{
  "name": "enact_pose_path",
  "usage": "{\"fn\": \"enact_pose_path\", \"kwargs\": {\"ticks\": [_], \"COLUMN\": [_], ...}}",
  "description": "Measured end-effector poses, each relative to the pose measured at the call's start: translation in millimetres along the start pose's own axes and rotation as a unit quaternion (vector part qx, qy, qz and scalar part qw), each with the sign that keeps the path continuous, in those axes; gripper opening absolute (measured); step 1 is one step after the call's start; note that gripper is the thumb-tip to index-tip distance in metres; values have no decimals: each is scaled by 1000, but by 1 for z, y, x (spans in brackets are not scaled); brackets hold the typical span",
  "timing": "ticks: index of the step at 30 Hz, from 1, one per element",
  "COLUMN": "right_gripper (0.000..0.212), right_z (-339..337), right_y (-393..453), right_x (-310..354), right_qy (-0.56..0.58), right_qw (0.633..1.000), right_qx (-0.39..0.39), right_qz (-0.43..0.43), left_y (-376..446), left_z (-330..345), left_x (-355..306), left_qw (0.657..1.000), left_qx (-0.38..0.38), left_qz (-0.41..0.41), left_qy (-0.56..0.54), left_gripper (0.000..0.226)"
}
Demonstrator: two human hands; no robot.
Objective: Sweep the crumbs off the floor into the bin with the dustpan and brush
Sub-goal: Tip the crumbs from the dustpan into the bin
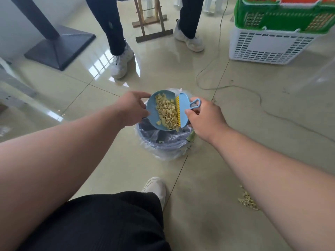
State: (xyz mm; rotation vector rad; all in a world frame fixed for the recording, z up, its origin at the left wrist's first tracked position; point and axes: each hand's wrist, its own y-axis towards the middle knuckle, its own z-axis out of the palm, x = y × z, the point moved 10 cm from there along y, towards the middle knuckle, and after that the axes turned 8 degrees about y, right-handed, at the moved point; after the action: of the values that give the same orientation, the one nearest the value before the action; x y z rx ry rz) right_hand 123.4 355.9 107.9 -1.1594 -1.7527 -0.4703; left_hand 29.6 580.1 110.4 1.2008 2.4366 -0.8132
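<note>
My left hand [131, 107] holds a small blue dustpan [152, 113] tilted over the bin [163, 142], a small blue bin lined with a clear plastic bag. The pan is loaded with yellow crumbs [166, 111]. My right hand [203, 116] grips a blue brush [184, 109] with yellow bristles, whose bristles rest against the crumbs in the pan. A few crumbs lie inside the bin. More crumbs [247, 201] lie in a pile on the floor at the lower right, beside my right forearm.
Another person's legs and white shoes [121, 64] stand just beyond the bin. A dark table base [59, 49] is at far left, stacked white and green baskets [272, 44] at far right. A thin cable [235, 87] trails across the tiles. My own shoe [155, 189] is near the bin.
</note>
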Motion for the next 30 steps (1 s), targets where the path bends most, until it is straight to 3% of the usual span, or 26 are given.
{"fn": "enact_pose_path", "kwargs": {"ticks": [7,15,21,26,30], "right_gripper": [18,27,32,39,38], "right_z": [10,11,-5,-16,-36], "right_y": [-6,-20,-24,-28,-33], "right_x": [-6,-7,-10,-7,-7], "right_qy": [-61,-90,-35,-32,-6], "right_qw": [998,993,997,996,996], "right_qx": [-12,13,-14,-12,-39], "right_qz": [-31,-75,-67,-79,-75], "left_y": [-11,-27,-33,-40,-42], "left_z": [2,3,-1,-5,-15], "left_x": [-25,-62,-76,-94,-103], "left_qw": [974,883,877,835,865], "left_qx": [-85,-114,-127,-138,-176], "left_qz": [104,218,216,244,248], "left_qy": [185,399,411,473,399], "left_gripper": [59,79,78,76,73]}}
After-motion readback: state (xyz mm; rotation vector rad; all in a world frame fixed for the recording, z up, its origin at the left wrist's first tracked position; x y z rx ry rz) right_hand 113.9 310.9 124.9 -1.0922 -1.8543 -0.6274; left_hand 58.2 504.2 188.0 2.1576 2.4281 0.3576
